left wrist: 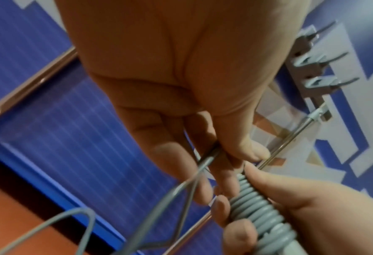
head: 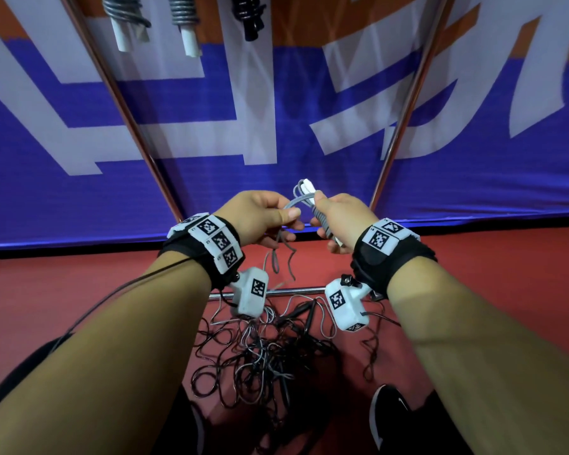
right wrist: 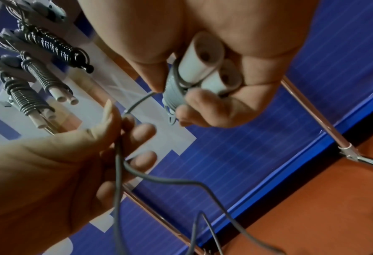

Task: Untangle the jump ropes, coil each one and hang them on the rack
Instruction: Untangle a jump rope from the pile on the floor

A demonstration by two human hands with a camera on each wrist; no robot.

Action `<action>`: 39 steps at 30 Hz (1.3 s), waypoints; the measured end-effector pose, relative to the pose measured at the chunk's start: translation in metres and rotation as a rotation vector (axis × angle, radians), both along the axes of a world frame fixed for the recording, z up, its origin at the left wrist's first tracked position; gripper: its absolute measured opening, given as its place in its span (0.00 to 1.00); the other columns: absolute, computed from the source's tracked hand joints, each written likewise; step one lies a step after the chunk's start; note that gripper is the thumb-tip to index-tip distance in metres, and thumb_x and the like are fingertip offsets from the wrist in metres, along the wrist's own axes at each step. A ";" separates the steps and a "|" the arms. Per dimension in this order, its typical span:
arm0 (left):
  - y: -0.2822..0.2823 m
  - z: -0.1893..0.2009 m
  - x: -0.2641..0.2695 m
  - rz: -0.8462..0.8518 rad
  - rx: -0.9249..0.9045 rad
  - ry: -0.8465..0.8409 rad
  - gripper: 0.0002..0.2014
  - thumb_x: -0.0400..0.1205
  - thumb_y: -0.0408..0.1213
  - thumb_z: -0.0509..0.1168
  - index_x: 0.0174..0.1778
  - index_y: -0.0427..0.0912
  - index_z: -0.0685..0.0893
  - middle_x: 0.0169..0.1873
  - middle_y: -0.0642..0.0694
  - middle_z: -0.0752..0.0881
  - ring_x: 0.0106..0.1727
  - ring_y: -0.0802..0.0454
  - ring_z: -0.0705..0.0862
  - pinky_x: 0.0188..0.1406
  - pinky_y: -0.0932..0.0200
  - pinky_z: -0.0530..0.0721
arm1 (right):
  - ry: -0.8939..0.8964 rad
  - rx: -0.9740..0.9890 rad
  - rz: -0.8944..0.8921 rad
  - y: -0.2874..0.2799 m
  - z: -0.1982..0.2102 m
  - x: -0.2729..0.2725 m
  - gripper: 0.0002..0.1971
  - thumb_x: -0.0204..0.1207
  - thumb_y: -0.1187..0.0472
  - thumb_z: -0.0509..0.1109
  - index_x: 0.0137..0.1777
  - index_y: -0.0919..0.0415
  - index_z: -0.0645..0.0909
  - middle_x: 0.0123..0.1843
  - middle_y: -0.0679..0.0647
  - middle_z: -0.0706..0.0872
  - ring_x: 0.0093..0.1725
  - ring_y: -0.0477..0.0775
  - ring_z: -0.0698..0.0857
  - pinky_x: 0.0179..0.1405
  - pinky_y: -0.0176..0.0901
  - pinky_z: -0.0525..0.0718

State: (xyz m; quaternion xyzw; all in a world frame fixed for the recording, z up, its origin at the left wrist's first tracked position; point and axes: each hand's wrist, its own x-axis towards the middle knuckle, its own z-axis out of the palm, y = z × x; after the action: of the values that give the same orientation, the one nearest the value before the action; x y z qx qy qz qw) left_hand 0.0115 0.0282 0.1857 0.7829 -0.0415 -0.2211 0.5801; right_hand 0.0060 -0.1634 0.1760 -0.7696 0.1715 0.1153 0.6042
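Observation:
A grey jump rope point(head: 322, 221) has its cord wound in tight turns round its two white handles point(right wrist: 205, 63). My right hand point(head: 324, 213) grips this bundle, and the grey turns point(left wrist: 259, 203) show between its fingers. My left hand point(head: 288, 218) pinches the loose end of the grey cord point(right wrist: 137, 101) close beside the bundle. The slack cord point(head: 276, 257) hangs in loops below both hands. A tangled pile of dark and grey ropes point(head: 263, 359) lies on the red floor under my wrists.
Three coiled ropes point(head: 184, 18) hang at the top of the rack, two grey with white handles and one black point(head: 248, 14). Free hooks point(left wrist: 316, 65) show on the rack bar. Two slanted metal poles point(head: 122, 103) frame a blue banner. My black shoe point(head: 388, 412) stands beside the pile.

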 end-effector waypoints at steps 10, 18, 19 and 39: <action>0.005 -0.004 0.000 -0.021 0.124 -0.060 0.07 0.78 0.44 0.83 0.47 0.45 0.96 0.45 0.46 0.96 0.47 0.47 0.88 0.58 0.42 0.86 | 0.018 0.236 0.018 -0.001 0.012 -0.003 0.23 0.79 0.40 0.79 0.59 0.60 0.88 0.44 0.56 0.91 0.30 0.50 0.80 0.26 0.37 0.65; 0.002 -0.006 0.000 -0.011 0.150 -0.032 0.08 0.81 0.42 0.80 0.50 0.42 0.95 0.44 0.43 0.96 0.49 0.45 0.96 0.58 0.38 0.92 | 0.045 0.299 0.088 0.003 0.017 -0.011 0.22 0.81 0.45 0.78 0.61 0.65 0.89 0.41 0.58 0.91 0.27 0.51 0.78 0.23 0.38 0.67; 0.003 -0.006 0.002 -0.001 0.146 -0.036 0.07 0.82 0.41 0.80 0.50 0.42 0.95 0.44 0.43 0.96 0.47 0.47 0.95 0.56 0.40 0.92 | 0.043 0.313 0.093 0.002 0.018 -0.012 0.22 0.82 0.46 0.78 0.60 0.66 0.89 0.40 0.59 0.91 0.27 0.51 0.77 0.22 0.39 0.67; 0.011 0.014 0.002 -0.286 0.446 -0.410 0.09 0.77 0.36 0.82 0.42 0.59 0.97 0.45 0.57 0.93 0.47 0.56 0.91 0.59 0.51 0.88 | 0.384 -0.272 0.868 0.001 0.008 -0.023 0.21 0.87 0.46 0.71 0.69 0.62 0.81 0.50 0.62 0.97 0.30 0.55 0.88 0.23 0.39 0.78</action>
State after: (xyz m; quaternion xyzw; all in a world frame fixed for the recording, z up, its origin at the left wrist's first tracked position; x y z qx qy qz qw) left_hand 0.0130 0.0389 0.1993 0.9050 -0.2171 -0.1418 0.3371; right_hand -0.0175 -0.1625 0.1837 -0.8068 -0.0430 0.4727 0.3519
